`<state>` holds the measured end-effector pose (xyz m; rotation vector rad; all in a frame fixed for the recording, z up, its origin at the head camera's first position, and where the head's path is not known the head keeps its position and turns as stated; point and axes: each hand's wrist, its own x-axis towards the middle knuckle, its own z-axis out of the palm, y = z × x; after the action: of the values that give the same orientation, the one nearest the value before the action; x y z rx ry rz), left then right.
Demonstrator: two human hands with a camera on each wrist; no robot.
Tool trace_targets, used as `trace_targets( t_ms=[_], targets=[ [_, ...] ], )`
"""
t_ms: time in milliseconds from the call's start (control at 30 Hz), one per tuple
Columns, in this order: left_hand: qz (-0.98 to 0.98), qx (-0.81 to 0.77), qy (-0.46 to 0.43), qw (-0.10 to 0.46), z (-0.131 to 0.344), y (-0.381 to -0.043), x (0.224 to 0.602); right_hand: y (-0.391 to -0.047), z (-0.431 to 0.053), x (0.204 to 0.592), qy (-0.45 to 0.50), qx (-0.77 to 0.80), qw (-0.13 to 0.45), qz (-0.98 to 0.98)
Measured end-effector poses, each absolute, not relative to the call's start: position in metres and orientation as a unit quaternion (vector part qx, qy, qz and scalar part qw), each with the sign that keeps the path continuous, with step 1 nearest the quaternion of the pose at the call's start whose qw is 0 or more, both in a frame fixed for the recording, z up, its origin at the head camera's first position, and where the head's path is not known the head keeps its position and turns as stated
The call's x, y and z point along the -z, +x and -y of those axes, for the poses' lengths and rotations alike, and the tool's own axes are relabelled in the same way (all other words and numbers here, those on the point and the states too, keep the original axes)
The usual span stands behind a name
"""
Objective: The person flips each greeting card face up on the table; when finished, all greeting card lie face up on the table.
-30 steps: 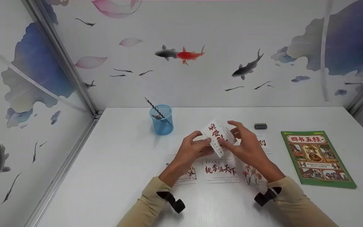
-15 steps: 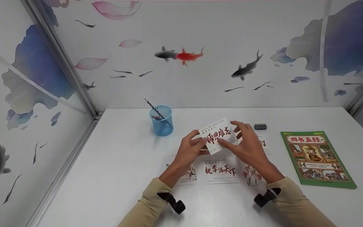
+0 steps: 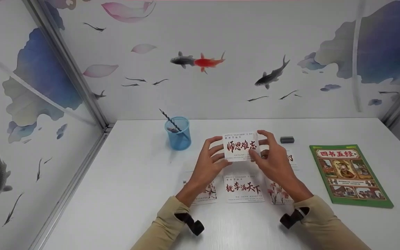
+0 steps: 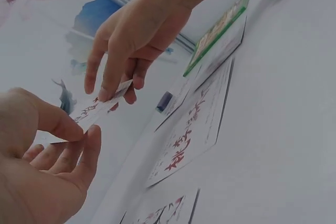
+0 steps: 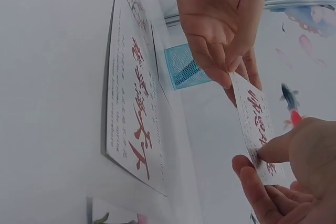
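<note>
A: Where is the small square white paper card with red writing (image 3: pixel 240 146)?

B: Up off the white table (image 3: pixel 116 201), near the middle of the frame, between two hands.

A: What is the left hand (image 3: pixel 208 158) doing?

B: Its thumb and fingers pinch one side of the card. The right hand (image 3: pixel 273 156) pinches the other side, thumb in front, fingers behind.

A: Why both?

B: Maybe so it stays flat and doesn't bend. The writing faces the person, likely so it can be read.

A: What's below?

B: Another white card with red writing (image 3: pixel 244 189) lies flat, low in the middle. A white card with pink flowers (image 3: pixel 278 192) is to its right, partly hidden by the arm. Gaps probably make each easier to see.

A: And the round blue mesh cup (image 3: pixel 180 140)?

B: It stands left of the hands, likely to keep its pen from rolling.
</note>
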<state>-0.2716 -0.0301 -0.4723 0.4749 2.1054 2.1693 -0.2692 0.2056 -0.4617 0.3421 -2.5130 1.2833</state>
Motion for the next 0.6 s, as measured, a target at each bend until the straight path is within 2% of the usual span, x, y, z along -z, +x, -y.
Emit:
trace_targets(
  t_ms=[167,267,400,600],
  targets=[
    [-0.776,-0.608,0.168,-0.025,0.030,-0.272,0.476,-0.270,-0.205,0.464,0.129,-0.430,0.170,0.877],
    [-0.821,-0.539,0.182,-0.048,0.030,-0.272,0.477,-0.270,-0.204,0.466,0.139,-0.399,0.160,0.892],
    [-0.866,-0.461,0.186,-0.050,0.028,-0.271,0.478,-0.270,-0.203,0.471,0.150,-0.370,0.116,0.909],
    [-0.894,-0.402,0.195,-0.020,0.025,-0.268,0.480,-0.270,-0.206,0.476,0.150,-0.354,0.061,0.921]
  ],
)
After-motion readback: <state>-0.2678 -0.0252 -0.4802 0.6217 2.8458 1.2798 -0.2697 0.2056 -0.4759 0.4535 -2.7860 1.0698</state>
